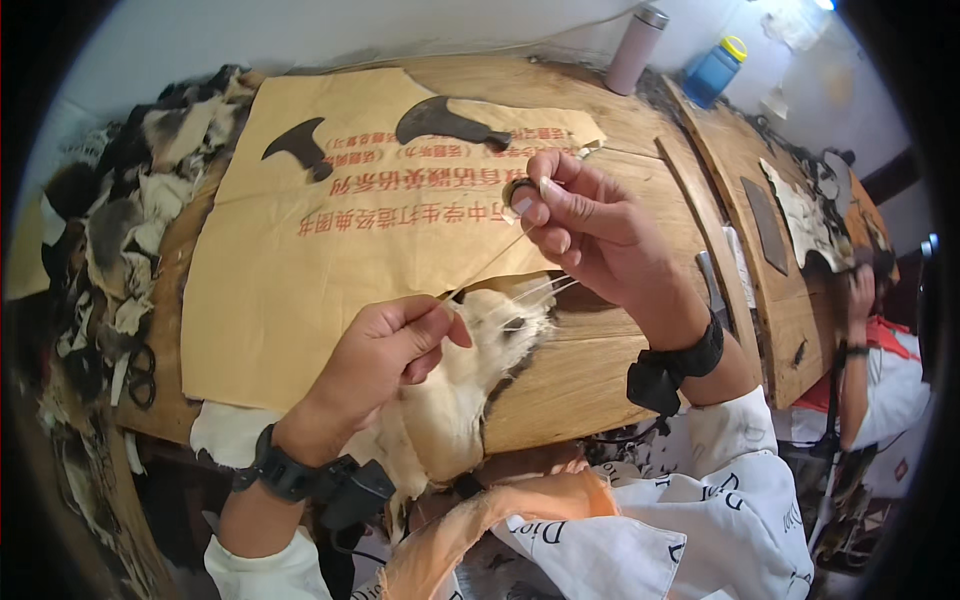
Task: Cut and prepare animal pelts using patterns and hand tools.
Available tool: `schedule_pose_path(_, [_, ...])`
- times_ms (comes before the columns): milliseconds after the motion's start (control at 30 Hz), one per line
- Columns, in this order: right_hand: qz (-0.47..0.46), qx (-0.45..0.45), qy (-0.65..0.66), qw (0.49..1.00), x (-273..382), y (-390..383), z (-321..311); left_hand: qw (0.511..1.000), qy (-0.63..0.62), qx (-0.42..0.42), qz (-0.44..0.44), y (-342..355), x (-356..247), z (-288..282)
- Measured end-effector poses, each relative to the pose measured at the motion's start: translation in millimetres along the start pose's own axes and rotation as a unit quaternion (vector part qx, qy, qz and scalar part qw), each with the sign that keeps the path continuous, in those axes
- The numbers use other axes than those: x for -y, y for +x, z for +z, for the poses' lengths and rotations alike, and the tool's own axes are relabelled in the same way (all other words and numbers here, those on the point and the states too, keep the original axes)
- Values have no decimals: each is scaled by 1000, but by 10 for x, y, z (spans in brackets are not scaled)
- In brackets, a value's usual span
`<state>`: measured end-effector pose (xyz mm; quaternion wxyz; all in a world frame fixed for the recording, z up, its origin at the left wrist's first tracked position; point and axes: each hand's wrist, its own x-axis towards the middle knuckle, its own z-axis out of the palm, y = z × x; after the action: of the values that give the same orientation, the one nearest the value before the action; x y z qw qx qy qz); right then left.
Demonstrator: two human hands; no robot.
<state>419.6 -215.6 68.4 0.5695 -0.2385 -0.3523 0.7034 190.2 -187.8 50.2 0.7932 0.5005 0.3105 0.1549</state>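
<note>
My left hand (375,355) is closed, thumb and fingers pinching one end of a thin pale strand (490,260). The strand runs taut up to my right hand (605,230), which grips a small dark round thing (519,190) with a white patch, its kind unclear. A few more pale strands (545,292) stretch from below my right hand down to a cream-coloured hide (440,425). That hide lies under my left hand and hangs over the table's near edge, with a dark spot and ragged fringe at its right end.
Brown printed paper (255,290) covers much of the wooden table (590,375). Two crescent-bladed knives (300,142) (440,120) lie on it. Fur scraps (120,235) and black-handled scissors (142,378) are left; a pink flask (637,50) and blue bottle (713,75) stand behind. Another person (880,375) works right.
</note>
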Motion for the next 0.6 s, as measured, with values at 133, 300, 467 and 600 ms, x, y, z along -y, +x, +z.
schedule_pose_path(133, [-35, 45, 35, 998, 9, 190, 69, 995, 19, -94, -6, -409, 37, -407])
schedule_pose_path(300, [-164, 41, 104, 980, 411, 199, -391, 950, 26, -310, 13, -1375, 260, -1074])
schedule_pose_path(467, [-148, 58, 201, 967, 506, 198, -796, 916, 96, -388, -1, -2566, 528, -1361])
schedule_pose_path(600, [-101, 53, 280, 953, 521, 162, -878, 918, 147, -344, -133, -2702, 667, -1252])
